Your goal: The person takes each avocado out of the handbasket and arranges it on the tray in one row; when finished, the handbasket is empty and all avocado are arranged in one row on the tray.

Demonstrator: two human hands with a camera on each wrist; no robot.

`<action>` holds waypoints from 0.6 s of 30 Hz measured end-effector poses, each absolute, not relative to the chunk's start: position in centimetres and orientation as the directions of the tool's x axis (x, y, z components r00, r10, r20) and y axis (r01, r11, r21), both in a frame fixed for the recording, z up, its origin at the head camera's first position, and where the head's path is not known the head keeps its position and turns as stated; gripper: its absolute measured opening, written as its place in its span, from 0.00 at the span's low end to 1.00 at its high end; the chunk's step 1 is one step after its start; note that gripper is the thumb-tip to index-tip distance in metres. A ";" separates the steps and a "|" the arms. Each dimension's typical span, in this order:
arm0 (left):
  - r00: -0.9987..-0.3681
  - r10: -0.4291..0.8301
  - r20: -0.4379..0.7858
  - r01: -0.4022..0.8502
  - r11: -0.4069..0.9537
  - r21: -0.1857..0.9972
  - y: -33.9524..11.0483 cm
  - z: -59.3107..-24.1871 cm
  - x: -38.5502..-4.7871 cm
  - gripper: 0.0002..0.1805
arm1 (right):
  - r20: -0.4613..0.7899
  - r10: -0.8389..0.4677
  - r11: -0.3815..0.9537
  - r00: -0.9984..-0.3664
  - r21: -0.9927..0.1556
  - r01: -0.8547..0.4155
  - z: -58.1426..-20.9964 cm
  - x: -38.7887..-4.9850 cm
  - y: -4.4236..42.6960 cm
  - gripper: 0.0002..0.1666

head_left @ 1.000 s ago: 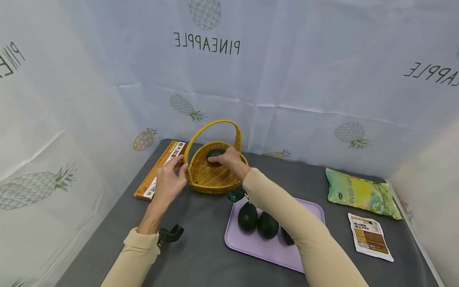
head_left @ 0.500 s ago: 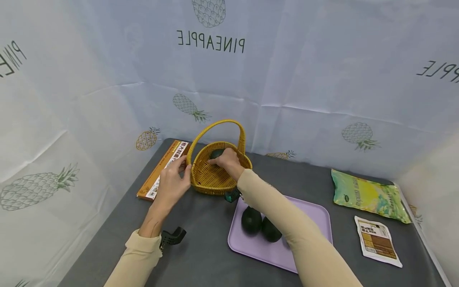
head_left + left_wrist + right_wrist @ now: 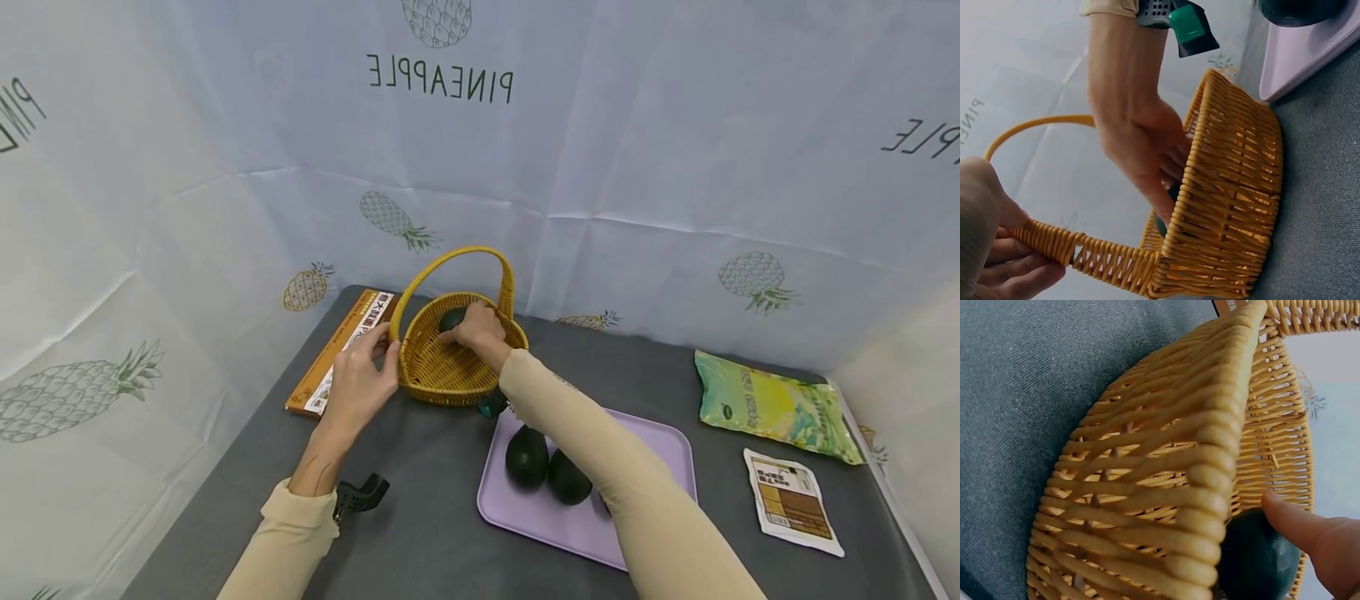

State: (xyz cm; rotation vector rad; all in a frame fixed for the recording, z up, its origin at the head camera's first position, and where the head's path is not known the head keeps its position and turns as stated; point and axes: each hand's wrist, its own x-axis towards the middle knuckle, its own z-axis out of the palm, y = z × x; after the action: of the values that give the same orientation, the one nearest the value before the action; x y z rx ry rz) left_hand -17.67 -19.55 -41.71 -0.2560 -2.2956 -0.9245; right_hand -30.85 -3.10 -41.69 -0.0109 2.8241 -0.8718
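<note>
A yellow woven basket with a tall arched handle stands near the back of the table. My left hand pinches the left side of that handle between thumb and fingers. Inside the basket, my right hand holds a dark green avocado. The thumb lies against the avocado in the right wrist view, while the other fingers are out of sight there. On a lilac tray, more avocados lie, one mostly covered by the right sleeve.
An orange-brown box lies left of the basket, close to the left hand. To the far right are a green-yellow packet and a smaller white-brown packet. A white pineapple-print cloth hangs behind the grey table.
The right hand has shifted slightly within the basket, and less of the avocado shows beside it. The left hand keeps its hold on the handle. The head view has shifted slightly.
</note>
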 end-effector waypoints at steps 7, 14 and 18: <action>-0.779 -0.054 0.624 0.393 0.734 0.554 -19.3 -41.7 -17.8 0.19 | -0.121 -0.138 0.809 -0.983 -0.586 -0.041 -42.5 -31.7 -2.3 0.43; -0.795 -0.059 0.603 0.376 0.733 0.567 -19.4 -41.7 -17.7 0.20 | -0.084 -0.304 0.765 -0.949 -0.615 -0.191 -41.7 -31.3 0.4 0.45; -0.788 -0.058 0.613 0.385 0.730 0.564 -19.6 -41.7 -17.8 0.19 | -0.090 -0.416 0.680 -0.905 -0.691 -0.244 -40.2 -30.3 2.6 0.54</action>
State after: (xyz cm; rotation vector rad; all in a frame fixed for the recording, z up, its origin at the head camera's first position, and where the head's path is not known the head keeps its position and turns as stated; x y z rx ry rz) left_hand -17.78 -19.64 -41.67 -0.2466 -2.3120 -0.9372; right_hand -30.26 2.64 -40.17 -0.5301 2.6541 -1.0412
